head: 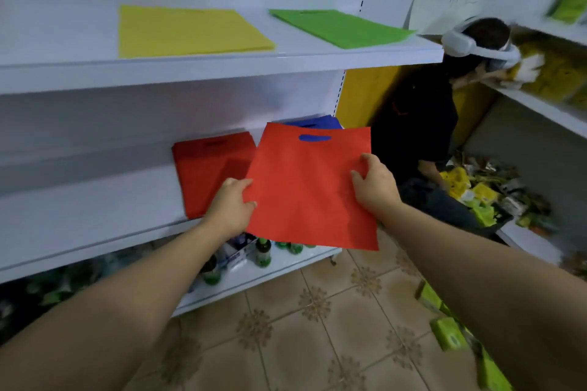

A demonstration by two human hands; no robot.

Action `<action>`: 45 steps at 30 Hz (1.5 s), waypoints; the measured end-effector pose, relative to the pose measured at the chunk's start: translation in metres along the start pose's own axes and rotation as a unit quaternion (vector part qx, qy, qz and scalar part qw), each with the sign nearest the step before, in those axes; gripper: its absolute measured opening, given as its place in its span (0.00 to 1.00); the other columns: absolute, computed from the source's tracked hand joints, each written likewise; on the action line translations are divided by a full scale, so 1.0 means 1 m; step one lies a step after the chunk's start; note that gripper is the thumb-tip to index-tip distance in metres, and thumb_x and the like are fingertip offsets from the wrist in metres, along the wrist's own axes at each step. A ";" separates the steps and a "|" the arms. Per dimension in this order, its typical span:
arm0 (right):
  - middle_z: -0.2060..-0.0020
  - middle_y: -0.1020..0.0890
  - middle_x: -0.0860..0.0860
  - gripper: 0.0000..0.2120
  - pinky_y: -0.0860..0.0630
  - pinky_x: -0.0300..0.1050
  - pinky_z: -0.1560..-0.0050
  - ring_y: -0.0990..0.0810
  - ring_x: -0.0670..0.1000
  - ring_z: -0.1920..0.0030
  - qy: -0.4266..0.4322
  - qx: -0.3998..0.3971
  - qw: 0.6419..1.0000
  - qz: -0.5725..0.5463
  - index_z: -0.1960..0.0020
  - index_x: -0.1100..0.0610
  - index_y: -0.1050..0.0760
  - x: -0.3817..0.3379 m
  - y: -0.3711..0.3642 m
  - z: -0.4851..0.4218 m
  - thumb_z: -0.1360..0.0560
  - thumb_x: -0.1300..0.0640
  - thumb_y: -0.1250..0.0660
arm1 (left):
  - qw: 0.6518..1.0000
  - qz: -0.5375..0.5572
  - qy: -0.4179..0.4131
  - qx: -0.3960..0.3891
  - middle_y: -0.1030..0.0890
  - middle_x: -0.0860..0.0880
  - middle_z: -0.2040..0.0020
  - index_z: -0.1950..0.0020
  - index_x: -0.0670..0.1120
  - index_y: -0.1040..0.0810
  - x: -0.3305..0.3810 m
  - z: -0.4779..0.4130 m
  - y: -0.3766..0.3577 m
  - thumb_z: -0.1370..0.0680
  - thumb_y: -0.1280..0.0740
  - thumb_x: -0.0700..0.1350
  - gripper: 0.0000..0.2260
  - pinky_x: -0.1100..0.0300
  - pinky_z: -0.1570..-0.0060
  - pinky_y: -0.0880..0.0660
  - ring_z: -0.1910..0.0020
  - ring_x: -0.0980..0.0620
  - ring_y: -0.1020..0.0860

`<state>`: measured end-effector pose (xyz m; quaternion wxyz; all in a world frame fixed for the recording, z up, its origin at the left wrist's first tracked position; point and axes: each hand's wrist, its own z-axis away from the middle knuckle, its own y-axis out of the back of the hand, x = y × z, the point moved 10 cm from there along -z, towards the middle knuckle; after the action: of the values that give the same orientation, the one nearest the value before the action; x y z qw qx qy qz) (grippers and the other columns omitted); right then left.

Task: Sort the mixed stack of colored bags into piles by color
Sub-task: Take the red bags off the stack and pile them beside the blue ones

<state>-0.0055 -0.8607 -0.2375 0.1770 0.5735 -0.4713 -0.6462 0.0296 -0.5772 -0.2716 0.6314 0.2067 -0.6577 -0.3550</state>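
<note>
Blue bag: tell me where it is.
Head view: the blue bag lies on the middle shelf, right of the red pile, mostly behind the held red bag.

Arms extended, left grip and right grip pinching.

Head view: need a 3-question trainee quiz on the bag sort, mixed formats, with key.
1. True or false: the left hand and the right hand both grip the red bag.
2. Which colour shows through the held bag's handle cut-out? A blue, B yellow, C green.
3. Fill in: on the upper shelf, the yellow pile lies to the ___ of the green pile.
Key: 1 true; 2 A; 3 left.
</note>
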 end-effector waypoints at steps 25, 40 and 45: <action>0.36 0.33 0.60 0.20 0.27 0.52 0.41 0.24 0.62 0.45 0.179 -0.237 0.955 -0.013 0.31 0.60 0.34 -0.144 -0.311 -0.165 0.22 0.62 0.41 | 0.970 -0.032 0.233 0.060 0.33 0.41 0.35 0.28 0.41 0.34 -0.214 -0.108 0.040 0.24 0.31 0.47 0.27 0.60 0.41 0.34 0.38 0.43 0.28; 0.27 0.44 0.60 0.25 0.38 0.55 0.32 0.40 0.63 0.30 0.160 -0.295 0.938 0.091 0.27 0.56 0.39 -0.092 -0.367 -0.187 0.21 0.49 0.41 | 0.958 -0.127 0.249 -0.061 0.53 0.44 0.22 0.23 0.47 0.46 -0.232 -0.125 -0.029 0.29 0.27 0.55 0.42 0.53 0.28 0.45 0.25 0.42 0.46; 0.27 0.41 0.59 0.27 0.36 0.55 0.32 0.38 0.62 0.30 0.169 -0.298 0.934 0.101 0.27 0.58 0.39 -0.100 -0.345 -0.182 0.21 0.47 0.41 | 0.964 -0.091 0.242 -0.055 0.53 0.44 0.22 0.23 0.51 0.46 -0.215 -0.114 -0.018 0.29 0.27 0.54 0.41 0.52 0.28 0.45 0.24 0.45 0.48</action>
<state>0.2951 -0.6877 -0.4421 0.4812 0.5440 -0.2761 -0.6295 0.1634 -0.4581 -0.4376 0.7468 0.3104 -0.4432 -0.3866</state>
